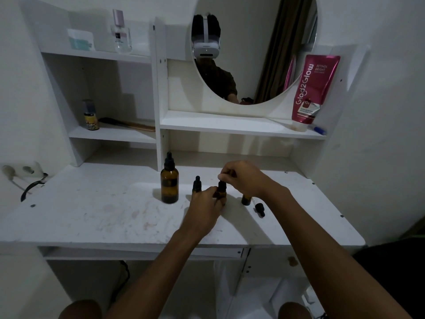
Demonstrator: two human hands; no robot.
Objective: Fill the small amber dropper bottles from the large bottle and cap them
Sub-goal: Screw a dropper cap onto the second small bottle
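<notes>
The large amber bottle [169, 183] stands upright on the white desk [96, 210] with its black dropper cap on. Just right of it a small capped amber bottle [197, 184] stands partly hidden behind my left hand [205, 204]. That hand grips the body of a second small bottle [221, 192]. My right hand [241, 178] pinches the black dropper cap on top of that bottle. A third small bottle [246, 199] stands uncapped under my right wrist, and its loose black dropper cap [259, 209] lies on the desk beside it.
A shelf unit with a round mirror [253, 42] rises behind the desk. On its shelves sit a pink tube [312, 88], a perfume bottle [120, 33], a small spray can [90, 115] and a comb [128, 123]. A wall socket with a black cable [30, 187] is at the left.
</notes>
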